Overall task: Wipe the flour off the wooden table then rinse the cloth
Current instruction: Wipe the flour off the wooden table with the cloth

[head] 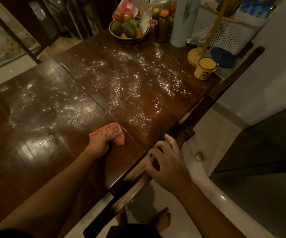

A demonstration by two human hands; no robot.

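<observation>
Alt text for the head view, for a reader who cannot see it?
A left hand presses a pink cloth onto a dark wooden table still dusted with flour, while the right hand grips the table's near edge. A fruit bowl and yellow mug stand at the far end.

The table is dark brown polished wood, made of several leaves with seams between them. White flour lies scattered in specks and streaks across its middle and far parts; the near strip looks clean and glossy. The cloth is pink, crumpled, lying flat on the tabletop near the near edge, at the flour's border.
</observation>
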